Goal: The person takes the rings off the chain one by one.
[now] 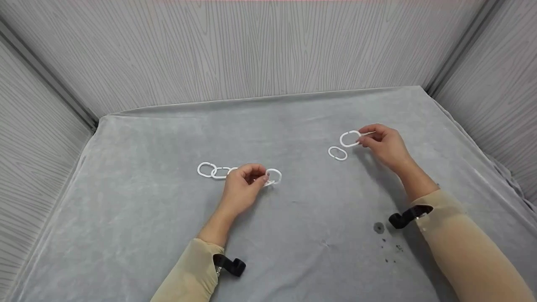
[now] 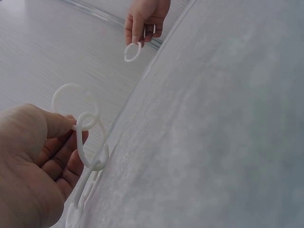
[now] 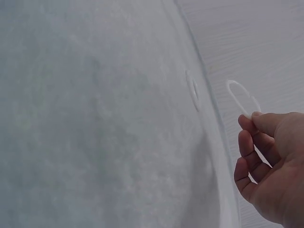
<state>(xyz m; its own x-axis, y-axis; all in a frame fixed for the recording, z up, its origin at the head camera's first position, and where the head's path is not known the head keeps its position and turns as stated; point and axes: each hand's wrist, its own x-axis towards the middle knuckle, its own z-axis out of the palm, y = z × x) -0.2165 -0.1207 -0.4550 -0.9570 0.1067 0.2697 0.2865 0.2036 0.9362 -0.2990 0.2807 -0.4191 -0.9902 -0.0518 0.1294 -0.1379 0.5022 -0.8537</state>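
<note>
My left hand [image 1: 241, 188] pinches a chain of oval white plastic links [image 1: 220, 178] between thumb and fingertips. One end link [image 1: 280, 175] sticks up past the fingertips on the right; several others trail left on the cloth, partly hidden by the hand. In the left wrist view, joined links [image 2: 80, 145] hang from the pinch down to the surface. Over at the right, my right hand [image 1: 386, 147] holds a separate white link [image 1: 341, 139] by its edge, raised off the cloth. A white sliver also shows between that hand's fingers.
Another loose white link [image 1: 329, 151] lies on the grey cloth [image 1: 293, 235] just below the raised one. Dark spots [image 1: 379, 227] mark the cloth near the right sleeve. Wood-patterned panels [image 1: 268, 50] stand behind and at both sides.
</note>
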